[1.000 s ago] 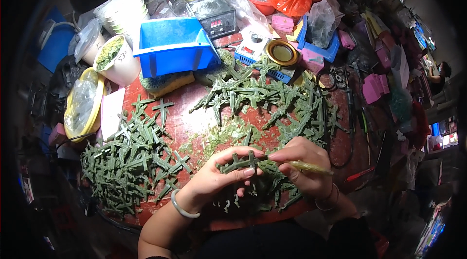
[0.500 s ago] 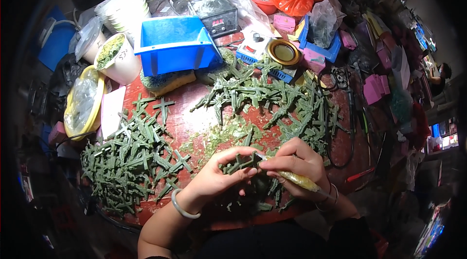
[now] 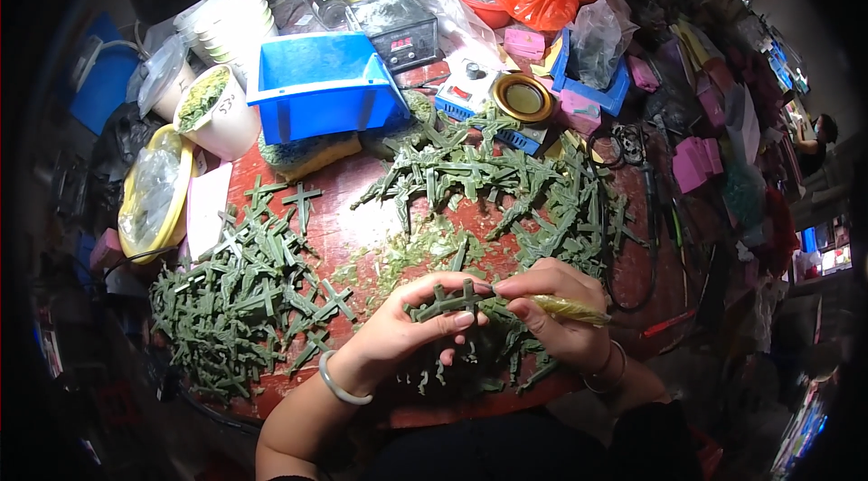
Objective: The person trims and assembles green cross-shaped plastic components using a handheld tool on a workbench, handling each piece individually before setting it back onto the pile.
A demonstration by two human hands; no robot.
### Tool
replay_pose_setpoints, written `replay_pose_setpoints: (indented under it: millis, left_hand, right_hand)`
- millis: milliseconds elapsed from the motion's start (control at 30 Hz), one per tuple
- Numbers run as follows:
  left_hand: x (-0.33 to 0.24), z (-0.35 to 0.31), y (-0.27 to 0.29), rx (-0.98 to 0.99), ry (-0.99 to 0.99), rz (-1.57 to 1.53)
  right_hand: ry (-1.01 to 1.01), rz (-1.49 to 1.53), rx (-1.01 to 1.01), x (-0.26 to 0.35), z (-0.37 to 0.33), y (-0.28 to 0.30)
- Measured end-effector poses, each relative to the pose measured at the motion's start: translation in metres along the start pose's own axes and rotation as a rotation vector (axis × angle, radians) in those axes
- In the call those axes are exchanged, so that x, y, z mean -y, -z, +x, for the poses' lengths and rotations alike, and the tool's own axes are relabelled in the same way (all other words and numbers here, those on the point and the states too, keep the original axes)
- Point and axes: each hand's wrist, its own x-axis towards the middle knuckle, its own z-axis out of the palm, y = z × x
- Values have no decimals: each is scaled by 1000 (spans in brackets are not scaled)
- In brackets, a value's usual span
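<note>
A green cross-shaped piece (image 3: 468, 297) is pinched between thumb and fingers of the left hand (image 3: 398, 323), held above the near part of the red tabletop (image 3: 339, 237). A yellowish-handled tool (image 3: 579, 312) is pinched by the right hand (image 3: 571, 343), its tip pointed toward the piece. Similar crosses are heaped at left (image 3: 237, 305) and beyond the hands.

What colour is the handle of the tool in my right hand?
The tool handle is yellowish green, showing best in the head view.
</note>
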Motion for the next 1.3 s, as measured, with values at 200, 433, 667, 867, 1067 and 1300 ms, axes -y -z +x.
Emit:
replay_pose_setpoints:
  millis: [200, 433, 667, 867, 1067, 1300]
  left_hand:
    - [2, 0, 0, 10, -32, 48]
    - [2, 3, 2, -14, -8, 6]
    - [6, 1, 4, 18, -32, 5]
    - [11, 3, 2, 46, -186, 141]
    - [12, 6, 3, 27, -246, 213]
    - [12, 5, 4, 13, -205, 225]
  right_hand:
    - [51, -51, 57, 1, 0, -1]
    - [-104, 247, 82, -5, -4, 2]
    - [-37, 107, 112, -4, -2, 2]
    - [-27, 47, 6, -3, -2, 2]
    - [-157, 175, -18, -1, -8, -1]
    - [-113, 195, 85, -1, -3, 0]
